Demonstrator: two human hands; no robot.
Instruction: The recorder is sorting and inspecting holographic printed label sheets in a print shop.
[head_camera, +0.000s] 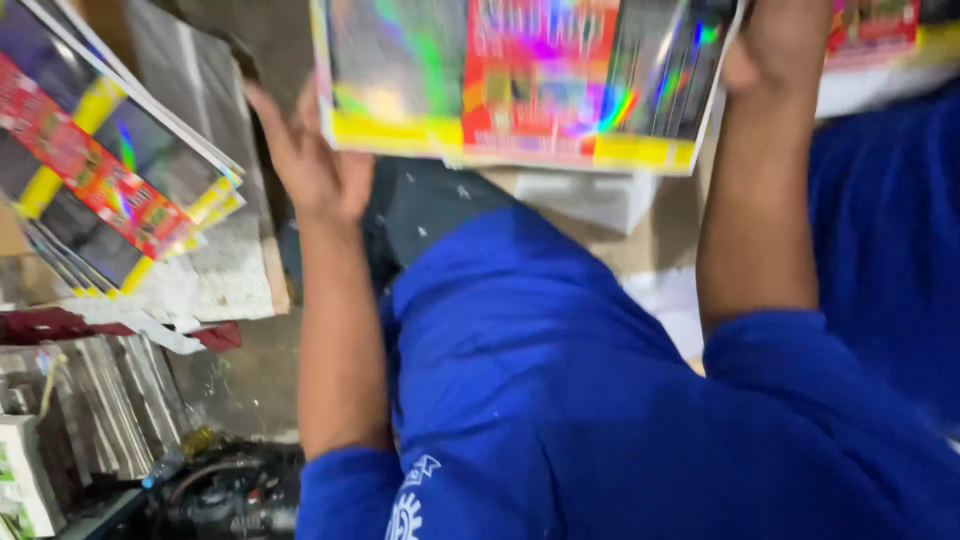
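Clothing: blue sleeves and blue garment (560, 400) fill the lower middle and right of the view, a white emblem printed near the bottom edge.
Sheet: a large shiny card sheet (520, 80), holographic silver with red and yellow printed panels, held flat at the top centre between both hands, its lower edge towards the body.
Stack: more sheets of the same kind (100, 170) lie tilted at upper left, fanned at their edges, well apart from the held sheet.
Slab: a grey-white board (220, 270) lies under that stack.
Box: a pale cardboard box (590, 200) shows just below the held sheet.
Left hand: the left hand (310, 160) is at the sheet's left edge, palm turned to it, fingers straight and loosely spread; touching or just beside, blur prevents telling.
Right hand: the right hand (780, 50) grips the sheet's right edge at the top; thumb on the near side, the fingers run out of view, so their state cannot be told.
Clutter: grey strips and dark oddments (150, 430) sit at lower left.
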